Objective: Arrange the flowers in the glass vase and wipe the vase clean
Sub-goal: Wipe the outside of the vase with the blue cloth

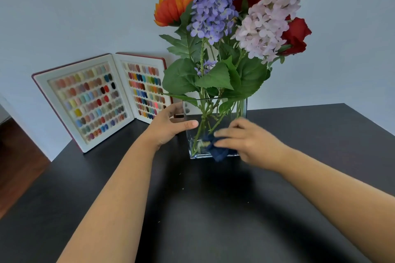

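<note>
A square clear glass vase stands on the black table and holds a tall bunch of flowers: purple, pale pink, orange and red blooms with green leaves and stems. My left hand grips the vase's left side, thumb across the front face. My right hand presses a dark blue cloth against the lower front of the vase; the hand is motion-blurred.
An open display book of coloured nail samples leans against the white wall behind the vase on the left. The table's left edge drops to a wooden floor. The table's right corner lies at the far right.
</note>
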Demonstrator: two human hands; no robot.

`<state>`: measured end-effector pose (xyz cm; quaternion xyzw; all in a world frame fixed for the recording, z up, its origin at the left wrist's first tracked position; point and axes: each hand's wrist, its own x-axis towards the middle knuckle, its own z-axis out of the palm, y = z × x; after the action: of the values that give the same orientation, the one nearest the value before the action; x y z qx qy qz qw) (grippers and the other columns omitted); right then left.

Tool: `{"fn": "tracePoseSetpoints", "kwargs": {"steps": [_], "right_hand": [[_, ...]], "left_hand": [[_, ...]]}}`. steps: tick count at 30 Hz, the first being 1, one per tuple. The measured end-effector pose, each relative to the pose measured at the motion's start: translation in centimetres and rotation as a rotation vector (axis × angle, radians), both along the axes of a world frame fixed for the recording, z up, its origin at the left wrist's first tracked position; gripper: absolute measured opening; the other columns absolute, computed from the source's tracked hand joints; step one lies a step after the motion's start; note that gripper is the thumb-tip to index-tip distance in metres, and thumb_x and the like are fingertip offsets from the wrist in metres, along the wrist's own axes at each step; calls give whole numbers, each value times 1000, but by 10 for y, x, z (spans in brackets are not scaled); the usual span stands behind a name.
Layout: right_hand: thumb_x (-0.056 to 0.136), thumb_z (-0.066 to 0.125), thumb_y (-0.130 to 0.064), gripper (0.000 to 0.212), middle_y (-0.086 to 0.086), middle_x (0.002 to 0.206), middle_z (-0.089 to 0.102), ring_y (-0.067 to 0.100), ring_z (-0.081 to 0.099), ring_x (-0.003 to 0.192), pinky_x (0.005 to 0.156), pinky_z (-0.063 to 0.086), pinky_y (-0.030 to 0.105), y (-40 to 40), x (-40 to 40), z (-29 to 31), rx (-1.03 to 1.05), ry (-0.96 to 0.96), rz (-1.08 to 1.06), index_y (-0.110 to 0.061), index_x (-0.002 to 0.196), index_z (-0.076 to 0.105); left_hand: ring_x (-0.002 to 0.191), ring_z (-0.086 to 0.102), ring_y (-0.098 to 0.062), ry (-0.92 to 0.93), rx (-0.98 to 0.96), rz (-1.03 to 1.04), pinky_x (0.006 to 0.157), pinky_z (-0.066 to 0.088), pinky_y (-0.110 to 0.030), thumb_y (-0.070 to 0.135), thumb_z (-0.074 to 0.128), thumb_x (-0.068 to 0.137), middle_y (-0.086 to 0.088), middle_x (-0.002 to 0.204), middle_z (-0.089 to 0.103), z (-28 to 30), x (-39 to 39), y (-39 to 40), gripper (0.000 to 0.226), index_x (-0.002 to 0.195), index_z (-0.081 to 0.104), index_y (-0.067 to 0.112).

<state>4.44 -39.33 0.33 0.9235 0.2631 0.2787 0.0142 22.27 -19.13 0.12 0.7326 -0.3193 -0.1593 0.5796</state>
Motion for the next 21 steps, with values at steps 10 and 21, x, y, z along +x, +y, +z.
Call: {"fn": "tracePoseSetpoints", "kwargs": {"steps": [10, 21], "right_hand": [[64, 62, 20, 48, 5, 113, 70, 32, 57, 83, 83, 49, 35, -16, -12, -21, 128, -116, -16, -9, 99, 75], [79, 48, 16, 62, -16, 108, 70, 9, 62, 105, 93, 48, 20, -16, -43, -27, 1157, 84, -336, -37, 98, 73]], "left_hand": [[101, 71, -13, 3, -58, 0, 79, 53, -17, 34, 87, 58, 5, 118, 71, -1, -3, 0, 67, 120, 64, 27], [104, 70, -13, -2, -66, 1, 96, 50, -32, 42, 88, 56, 2, 122, 69, -8, 0, -3, 73, 123, 65, 25]]}}
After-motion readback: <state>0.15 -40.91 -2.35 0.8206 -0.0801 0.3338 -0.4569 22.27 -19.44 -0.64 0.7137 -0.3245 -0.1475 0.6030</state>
